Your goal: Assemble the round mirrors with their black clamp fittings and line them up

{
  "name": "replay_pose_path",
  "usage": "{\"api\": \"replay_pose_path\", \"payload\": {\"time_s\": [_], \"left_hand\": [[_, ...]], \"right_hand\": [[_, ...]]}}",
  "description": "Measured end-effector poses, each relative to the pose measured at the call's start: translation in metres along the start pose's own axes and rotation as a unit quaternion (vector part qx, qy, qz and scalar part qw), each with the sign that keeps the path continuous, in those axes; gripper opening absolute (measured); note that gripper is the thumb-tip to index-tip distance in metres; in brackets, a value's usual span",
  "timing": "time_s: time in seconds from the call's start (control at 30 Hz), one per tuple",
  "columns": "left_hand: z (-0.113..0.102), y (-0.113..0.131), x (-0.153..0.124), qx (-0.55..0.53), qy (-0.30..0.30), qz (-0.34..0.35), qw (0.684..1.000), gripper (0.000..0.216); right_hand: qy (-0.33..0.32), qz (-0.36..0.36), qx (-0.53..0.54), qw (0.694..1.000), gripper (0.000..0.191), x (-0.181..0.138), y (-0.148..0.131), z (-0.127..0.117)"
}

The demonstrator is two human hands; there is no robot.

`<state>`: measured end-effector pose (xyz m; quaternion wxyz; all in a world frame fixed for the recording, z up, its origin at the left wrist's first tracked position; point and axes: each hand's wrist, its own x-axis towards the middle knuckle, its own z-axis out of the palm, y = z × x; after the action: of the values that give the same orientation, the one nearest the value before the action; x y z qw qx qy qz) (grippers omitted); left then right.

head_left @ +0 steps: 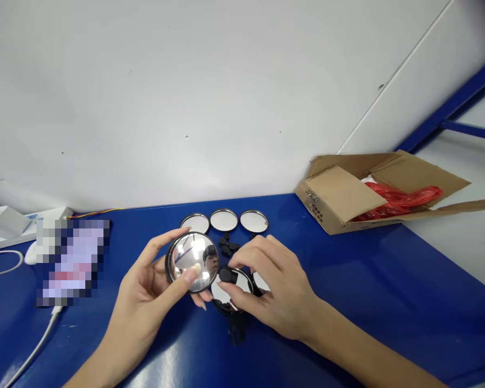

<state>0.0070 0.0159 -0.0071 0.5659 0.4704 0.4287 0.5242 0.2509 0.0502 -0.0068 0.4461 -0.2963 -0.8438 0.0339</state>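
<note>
Now, over the blue worktop (347,280), your left hand (141,291) grips a round convex mirror (192,262), its fingers (161,242) behind and thumb across the glass. Beyond it lie three round mirrors (223,220) and small black fittings (228,247). Your right hand (275,288) has its fingers (246,258) closed on a black mount (225,275) on a fourth mirror (242,283). Farther right sits an open cardboard box (343,194) holding a red plastic bag (400,196).

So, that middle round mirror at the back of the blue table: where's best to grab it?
Pinch the middle mirror by its thin metal rim, from above at the far edge, probably: it lies flat, with mirrors close on both sides and small black parts just in front.
</note>
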Motion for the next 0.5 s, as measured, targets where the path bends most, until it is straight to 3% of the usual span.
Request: {"api": "replay_pose_path", "payload": {"time_s": [0.13,0.2,0.3,0.4,0.5], "left_hand": [[0.003,-0.001,-0.009,0.070,0.015,0.035,0.997,0.062],[0.006,0.000,-0.015,0.136,0.046,0.056,0.988,0.072],[0.011,0.002,-0.021,0.284,0.076,0.127,0.947,0.085],[0.012,0.002,-0.023,0.407,0.058,0.209,0.887,0.059],[0.011,0.001,-0.024,0.437,0.034,0.232,0.868,0.035]], "right_hand": [[-0.067,-0.033,-0.053,0.996,0.024,0.004,-0.004,-0.004],[-0.080,-0.060,-0.073,0.992,0.028,0.004,-0.008,-0.005],[-0.084,-0.092,-0.090,0.988,0.031,0.003,-0.015,-0.007],[-0.090,-0.116,-0.098,0.984,0.026,0.002,-0.022,-0.011],[-0.116,-0.129,-0.070,0.982,0.027,0.002,-0.027,-0.015]]}}
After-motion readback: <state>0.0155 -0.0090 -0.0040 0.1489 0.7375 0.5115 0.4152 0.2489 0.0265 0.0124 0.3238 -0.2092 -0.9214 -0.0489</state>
